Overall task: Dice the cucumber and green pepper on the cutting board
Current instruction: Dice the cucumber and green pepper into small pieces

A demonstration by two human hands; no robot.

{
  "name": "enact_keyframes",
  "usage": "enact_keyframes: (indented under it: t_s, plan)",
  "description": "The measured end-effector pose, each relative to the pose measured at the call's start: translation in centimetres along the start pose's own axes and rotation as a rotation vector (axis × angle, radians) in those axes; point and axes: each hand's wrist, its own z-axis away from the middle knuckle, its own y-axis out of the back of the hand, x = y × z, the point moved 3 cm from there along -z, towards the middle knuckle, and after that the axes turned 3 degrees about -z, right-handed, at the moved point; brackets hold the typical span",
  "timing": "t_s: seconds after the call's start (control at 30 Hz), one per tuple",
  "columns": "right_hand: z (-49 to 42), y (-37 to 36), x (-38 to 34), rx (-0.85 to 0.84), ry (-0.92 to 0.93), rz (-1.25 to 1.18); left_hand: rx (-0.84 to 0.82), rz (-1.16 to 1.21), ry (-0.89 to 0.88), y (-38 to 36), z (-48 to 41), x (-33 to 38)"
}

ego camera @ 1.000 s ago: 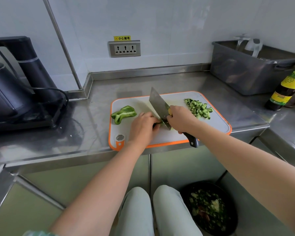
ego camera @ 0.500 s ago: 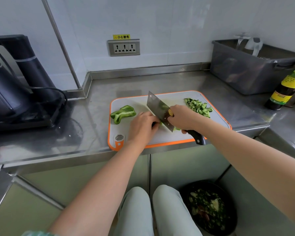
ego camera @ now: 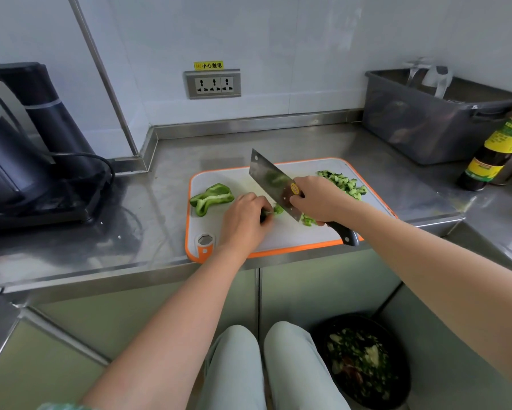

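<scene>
Pepper strip (ego camera: 278,209) lies seemingly pinched under curled fingers (ego camera: 259,202) of left hand (ego camera: 244,221), just beside cleaver (ego camera: 271,180) gripped by right hand (ego camera: 319,199).

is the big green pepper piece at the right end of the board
No, the green pepper piece lies at the left end of the cutting board, beyond the left hand.

Curled fingers (ego camera: 256,204) hide most of the pepper strip (ego camera: 277,209).
</scene>
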Motion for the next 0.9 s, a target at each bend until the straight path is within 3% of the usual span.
enact_keyframes:
  t_s: [0.13, 0.37, 0.9]
  plan:
    - [-0.1, 0.6, -0.1, -0.009, 0.032, 0.099, -0.003, -0.025, 0.054, 0.1, -0.1, 0.3]
    - [-0.3, -0.3, 1.0, -0.039, -0.025, 0.036, -0.056, -0.136, 0.176, -0.5, -1.2, 1.6]
    - [-0.4, -0.5, 0.7, -0.091, -0.022, 0.040, 0.032, -0.033, 0.145, -0.5, -1.0, 1.1]
